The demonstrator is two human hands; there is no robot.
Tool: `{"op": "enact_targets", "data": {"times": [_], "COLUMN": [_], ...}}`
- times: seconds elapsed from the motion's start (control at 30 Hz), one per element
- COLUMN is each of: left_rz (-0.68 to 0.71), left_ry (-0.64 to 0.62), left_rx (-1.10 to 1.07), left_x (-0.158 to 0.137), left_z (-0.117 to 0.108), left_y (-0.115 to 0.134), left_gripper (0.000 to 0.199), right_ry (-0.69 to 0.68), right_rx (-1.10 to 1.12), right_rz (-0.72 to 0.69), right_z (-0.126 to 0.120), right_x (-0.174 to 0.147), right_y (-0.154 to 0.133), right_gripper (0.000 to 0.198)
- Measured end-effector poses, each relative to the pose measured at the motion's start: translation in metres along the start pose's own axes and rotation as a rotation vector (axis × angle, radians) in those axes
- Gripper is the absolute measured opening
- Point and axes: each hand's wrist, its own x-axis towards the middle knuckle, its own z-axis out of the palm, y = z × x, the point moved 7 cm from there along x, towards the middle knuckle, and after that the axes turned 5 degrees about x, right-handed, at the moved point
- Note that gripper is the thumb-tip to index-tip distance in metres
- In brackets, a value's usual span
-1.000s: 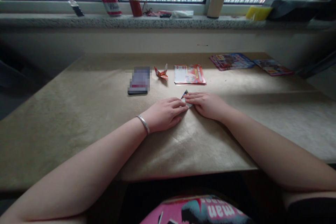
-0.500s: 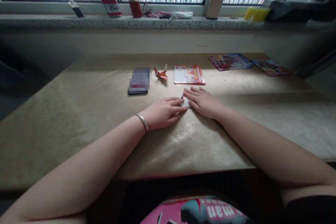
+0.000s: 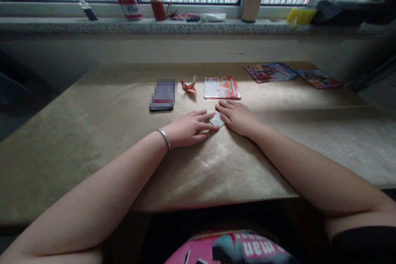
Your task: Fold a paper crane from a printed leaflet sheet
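Observation:
A small folded piece of paper (image 3: 217, 120), mostly white, lies flat on the table between my hands, its edges partly covered by fingers. My left hand (image 3: 190, 128), with a silver bangle at the wrist, rests on its left side, fingers stretched out and two fingertips touching the paper. From the right, my right hand (image 3: 236, 116) lies flat, its fingers extended over the paper's right and far edge. Beyond them stand a red and white origami crane (image 3: 188, 86) and a stack of printed red and white paper squares (image 3: 222, 88).
A phone-like dark slab (image 3: 162, 95), blurred out, lies left of the crane. Colourful leaflets (image 3: 272, 72) are at the back right of the beige table (image 3: 93, 140). On the stone windowsill (image 3: 216, 28) stand a red can (image 3: 128, 3), a red container (image 3: 159, 9) and a yellow object (image 3: 301, 16).
My left hand has shifted slightly up and left, with its fingers more spread. More of the white paper now shows between the hands. My right hand has moved a little up and left.

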Motion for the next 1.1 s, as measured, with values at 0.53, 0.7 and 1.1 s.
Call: {"op": "enact_targets", "data": {"times": [0.53, 0.7, 1.1], "left_rz": [-0.107, -0.133, -0.158], "left_ry": [0.01, 0.013, 0.027], "left_rx": [0.13, 0.141, 0.189], "left_x": [0.001, 0.001, 0.0], "left_z": [0.001, 0.004, -0.002], "left_y": [0.005, 0.006, 0.015], "left_gripper": [0.06, 0.06, 0.065], "right_ry": [0.248, 0.167, 0.077], "right_rx": [0.216, 0.085, -0.093], "right_rz": [0.098, -0.05, -0.151], "right_z": [-0.021, -0.021, -0.018], "right_x": [-0.012, -0.016, -0.015], "right_y": [0.017, -0.001, -0.019], "right_gripper": [0.035, 0.038, 0.039]}}
